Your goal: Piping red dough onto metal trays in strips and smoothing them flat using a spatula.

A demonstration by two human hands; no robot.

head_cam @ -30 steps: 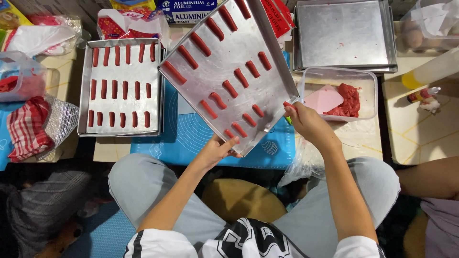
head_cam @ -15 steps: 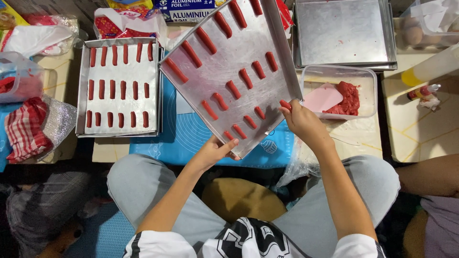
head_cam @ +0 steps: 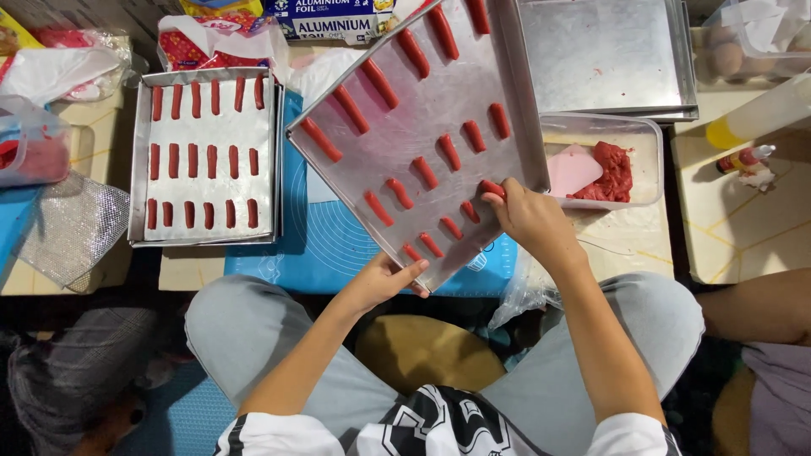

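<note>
While the left hand (head_cam: 384, 279) is propping the stiff metal tray (head_cam: 439, 101) at its near corner, the right hand (head_cam: 532, 221) is pinching a soft red strip (head_cam: 492, 188), likely squashable, near its right edge.

Metal tray (head_cam: 439, 101) matt, brushed; plastic tub (head_cam: 644, 135) clear, glossy.

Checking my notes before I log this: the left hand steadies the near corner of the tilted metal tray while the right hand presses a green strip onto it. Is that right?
Not quite: the strip under the right hand is red, not green, as the head view shows. The rest stands: the left hand steadies the near corner of the tilted metal tray.
</note>
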